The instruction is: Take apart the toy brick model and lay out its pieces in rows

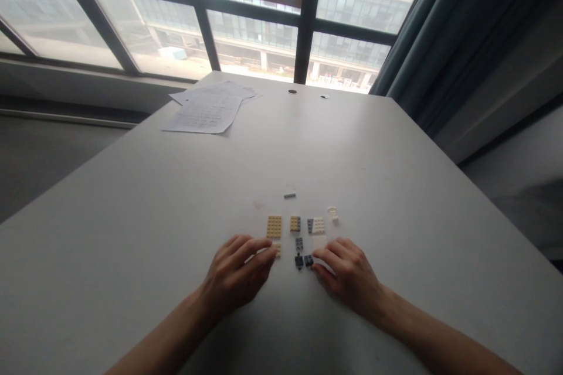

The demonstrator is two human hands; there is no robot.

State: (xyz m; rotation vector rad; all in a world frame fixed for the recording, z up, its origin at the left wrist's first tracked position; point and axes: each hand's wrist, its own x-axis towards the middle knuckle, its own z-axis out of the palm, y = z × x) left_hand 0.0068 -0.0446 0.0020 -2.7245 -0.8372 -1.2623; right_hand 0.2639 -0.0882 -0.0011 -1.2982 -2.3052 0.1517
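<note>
Small building-brick pieces lie on a white table (132, 234). A tan studded plate (274, 226) sits furthest left, with a tan-and-grey piece (295, 223) and a grey-and-white piece (315, 225) to its right. My left hand (240, 272) rests flat, its fingertips touching a small tan piece (277, 249). My right hand (347, 272) lies beside it, fingers curled, fingertips at a small dark piece (308, 259). Two more dark pieces (299, 242) lie between the hands. A thin grey bar (289, 195) and small white bits (332, 211) lie further back.
Printed paper sheets (206, 111) lie at the table's far left corner. Two round cable holes (292, 91) sit near the far edge. Beyond are large windows and a dark curtain (440, 41) on the right. The table edge drops off on both sides.
</note>
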